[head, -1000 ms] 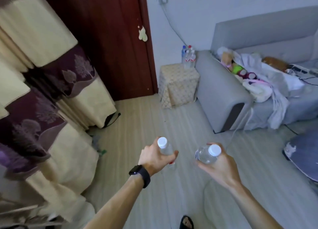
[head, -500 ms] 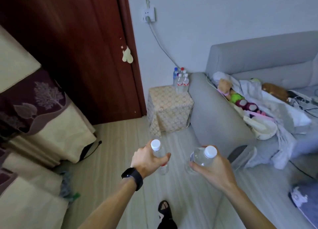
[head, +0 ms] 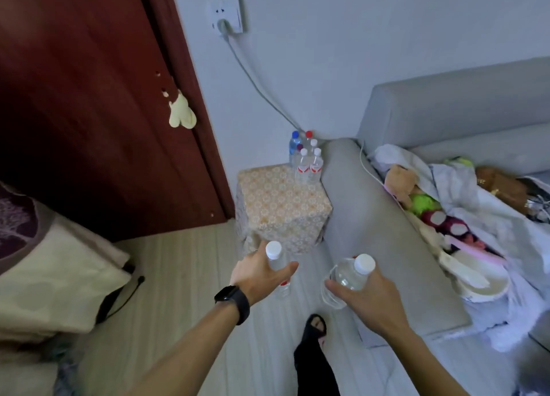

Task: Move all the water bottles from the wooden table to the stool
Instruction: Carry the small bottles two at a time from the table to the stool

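Observation:
My left hand (head: 256,273) grips a clear water bottle with a white cap (head: 275,260), held upright above the floor. In my right hand (head: 369,297) is a second clear bottle with a white cap (head: 349,273), tilted toward me. Ahead stands the stool (head: 279,208), draped in a yellow patterned cloth. Several water bottles (head: 306,160) with white, red and blue caps cluster on its far right corner, against the sofa arm. Both hands hang short of the stool's near edge. The wooden table is out of view.
A grey sofa (head: 372,217) piled with clothes and soft toys flanks the stool on the right. A dark red door (head: 89,98) stands to the left, a wall socket with a cable (head: 229,14) above. Curtain fabric (head: 44,261) fills the left. My foot (head: 315,327) is on the wooden floor.
I have walked closer to the stool, which now looms larger and nearer. Both hands still hold their bottles, carried forward toward it.

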The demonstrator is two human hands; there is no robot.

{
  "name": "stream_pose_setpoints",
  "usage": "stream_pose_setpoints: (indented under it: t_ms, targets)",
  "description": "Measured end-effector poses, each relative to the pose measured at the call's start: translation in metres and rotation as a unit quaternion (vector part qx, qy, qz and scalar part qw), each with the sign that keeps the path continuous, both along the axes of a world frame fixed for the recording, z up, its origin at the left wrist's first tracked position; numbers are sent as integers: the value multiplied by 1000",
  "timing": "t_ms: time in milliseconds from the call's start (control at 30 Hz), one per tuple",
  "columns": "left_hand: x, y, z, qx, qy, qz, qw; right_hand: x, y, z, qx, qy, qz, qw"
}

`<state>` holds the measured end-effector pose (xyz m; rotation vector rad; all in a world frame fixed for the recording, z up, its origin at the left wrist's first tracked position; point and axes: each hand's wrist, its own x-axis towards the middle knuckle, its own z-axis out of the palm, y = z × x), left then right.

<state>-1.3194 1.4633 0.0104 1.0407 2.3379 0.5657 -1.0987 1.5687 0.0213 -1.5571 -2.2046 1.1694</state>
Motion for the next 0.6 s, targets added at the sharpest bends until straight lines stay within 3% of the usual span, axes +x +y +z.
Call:
stream_pose_setpoints:
  t_ms: [267, 600]
  targets:
    - [-87, 136, -24, -31, -29, 37, 998, -104, 156, -15, -45, -27, 57, 997]
    - [-191, 248, -95, -61, -143, 71, 985, -243, 281, -67, -70, -79, 172, 979]
